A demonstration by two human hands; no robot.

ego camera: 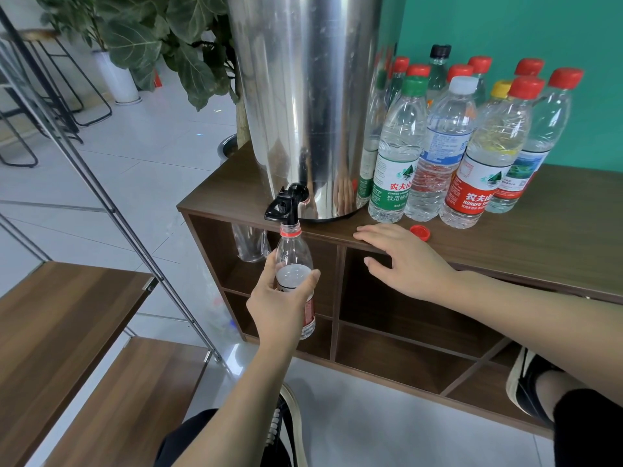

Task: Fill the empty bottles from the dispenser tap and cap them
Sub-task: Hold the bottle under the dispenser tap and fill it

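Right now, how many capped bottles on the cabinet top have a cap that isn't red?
4: green cap front left by the dispenser, white cap beside it, yellow cap further right, black cap at the back. Others may be hidden behind.

Bare forearms, black trousers [188,443], black shoes [529,385] (pale soles).

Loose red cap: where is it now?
Head view: the red cap lies on the cabinet top, just right of the right hand, in front of the bottles.
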